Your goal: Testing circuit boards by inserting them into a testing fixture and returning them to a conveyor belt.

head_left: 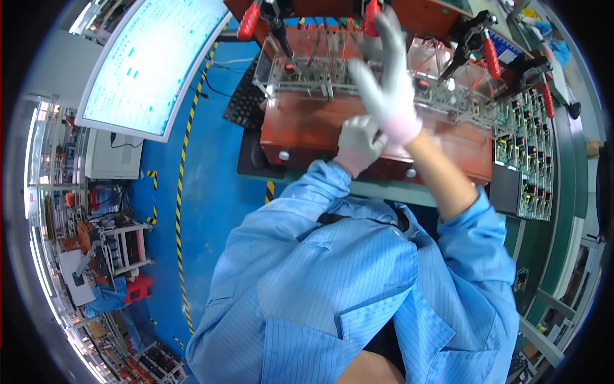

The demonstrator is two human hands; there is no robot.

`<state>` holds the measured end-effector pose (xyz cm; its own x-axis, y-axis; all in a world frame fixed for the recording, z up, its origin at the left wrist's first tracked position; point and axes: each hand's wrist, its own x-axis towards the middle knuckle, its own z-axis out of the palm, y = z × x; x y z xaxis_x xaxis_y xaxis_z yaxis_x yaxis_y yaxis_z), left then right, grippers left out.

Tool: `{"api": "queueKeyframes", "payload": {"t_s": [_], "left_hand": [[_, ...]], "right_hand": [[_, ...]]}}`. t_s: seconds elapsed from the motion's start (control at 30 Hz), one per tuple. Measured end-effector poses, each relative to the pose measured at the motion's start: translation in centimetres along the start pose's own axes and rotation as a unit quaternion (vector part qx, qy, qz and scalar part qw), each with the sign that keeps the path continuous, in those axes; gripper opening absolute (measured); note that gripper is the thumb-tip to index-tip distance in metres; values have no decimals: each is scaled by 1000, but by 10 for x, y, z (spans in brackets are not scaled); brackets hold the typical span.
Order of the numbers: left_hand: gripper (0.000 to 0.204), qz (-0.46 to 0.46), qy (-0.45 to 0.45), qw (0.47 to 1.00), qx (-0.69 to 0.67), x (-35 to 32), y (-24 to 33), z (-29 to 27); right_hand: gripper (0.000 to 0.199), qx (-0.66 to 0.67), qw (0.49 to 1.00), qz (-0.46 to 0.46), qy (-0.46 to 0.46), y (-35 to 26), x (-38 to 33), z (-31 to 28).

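My right hand (391,96), in a white glove, is raised over the test fixture with its fingers spread, slightly blurred. Its fingertips come close to the red handle of a toggle clamp (369,18); whether they touch it I cannot tell. My left hand (359,144), also gloved, is closed with curled fingers above the front of the red-brown fixture base (300,125); what it holds, if anything, is hidden. Clear acrylic plates (307,73) with wires and small parts sit along the back of the base. A round silver button (284,155) is on the base's front left.
More red-handled clamps (491,57) stand at the back. On the right, a rack of small circuit boards (527,147) adjoins the bench. To the left are a black keyboard (246,96), a mouse (258,155) and a lit monitor (147,67). Yellow-black tape (181,192) lines the blue floor.
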<state>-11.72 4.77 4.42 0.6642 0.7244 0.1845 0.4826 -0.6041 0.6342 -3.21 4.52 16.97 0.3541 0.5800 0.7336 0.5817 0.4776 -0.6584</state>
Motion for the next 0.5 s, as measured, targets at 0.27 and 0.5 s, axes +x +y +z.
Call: {"api": "queueKeyframes", "payload": {"t_s": [0.27,0.5], "left_hand": [[22,55,-31,995,79,12,-21,49],[26,165,-18,963,211,16,-53,94]], "right_hand": [[28,-196,962,-27,-186,31,-137,-33],[27,-190,972,-19,-138,38,-146,-49]]}}
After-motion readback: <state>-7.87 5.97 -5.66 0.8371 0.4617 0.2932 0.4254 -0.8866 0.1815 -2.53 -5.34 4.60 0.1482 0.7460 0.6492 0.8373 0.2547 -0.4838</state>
